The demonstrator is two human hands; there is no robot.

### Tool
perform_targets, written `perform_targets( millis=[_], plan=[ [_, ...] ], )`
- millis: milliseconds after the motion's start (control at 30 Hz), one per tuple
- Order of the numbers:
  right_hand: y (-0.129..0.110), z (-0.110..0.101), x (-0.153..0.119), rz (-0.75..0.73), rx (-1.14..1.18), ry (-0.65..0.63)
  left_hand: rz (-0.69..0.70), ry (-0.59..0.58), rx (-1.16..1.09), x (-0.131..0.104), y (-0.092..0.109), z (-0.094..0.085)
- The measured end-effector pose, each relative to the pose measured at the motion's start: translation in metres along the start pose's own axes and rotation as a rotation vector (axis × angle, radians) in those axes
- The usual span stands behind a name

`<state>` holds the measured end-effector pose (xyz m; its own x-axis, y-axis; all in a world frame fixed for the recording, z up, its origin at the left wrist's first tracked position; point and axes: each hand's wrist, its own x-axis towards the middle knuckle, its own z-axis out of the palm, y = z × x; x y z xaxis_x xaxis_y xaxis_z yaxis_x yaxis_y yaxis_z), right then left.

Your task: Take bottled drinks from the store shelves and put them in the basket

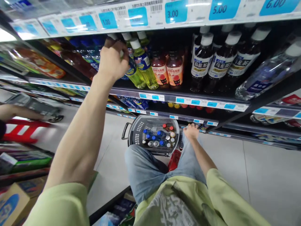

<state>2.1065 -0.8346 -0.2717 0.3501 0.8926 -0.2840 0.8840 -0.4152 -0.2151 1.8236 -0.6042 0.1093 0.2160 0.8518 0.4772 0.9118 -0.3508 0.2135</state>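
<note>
My left hand (112, 59) is raised to the drinks shelf and closed around the neck of a yellow-green drink bottle (133, 74) with a blue label, which leans among other bottles of the same kind. My right hand (191, 131) rests on my right knee with nothing in it, just right of a grey shopping basket (134, 131). The basket stands on the floor before my knees and holds several upright bottles with blue, red and silver caps. I am seated in blue jeans and a light green shirt.
Red-labelled bottles (167, 69) and dark tea bottles (221, 62) stand to the right on the same shelf; a clear bottle (265, 75) lies tilted further right. Another person's arm (14, 112), a grey cart (37, 107) and a red stool (22, 129) are at left. Cartons (11, 204) sit bottom left.
</note>
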Motion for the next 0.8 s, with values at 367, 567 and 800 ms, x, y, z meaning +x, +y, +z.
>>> perform_targets(
  millis=[367, 567, 800],
  plan=[
    [-0.001, -0.002, 0.001, 0.000, -0.002, 0.005, 0.099, 0.351, -0.039, -0.136, 0.044, -0.027],
    [0.000, -0.001, 0.002, -0.008, 0.003, -0.005, 0.209, 0.320, -0.210, -0.180, 0.095, -0.055],
    [0.002, -0.005, 0.003, -0.013, 0.022, -0.045, 0.096, -0.498, -0.658, -0.307, 0.173, 0.020]
  ],
)
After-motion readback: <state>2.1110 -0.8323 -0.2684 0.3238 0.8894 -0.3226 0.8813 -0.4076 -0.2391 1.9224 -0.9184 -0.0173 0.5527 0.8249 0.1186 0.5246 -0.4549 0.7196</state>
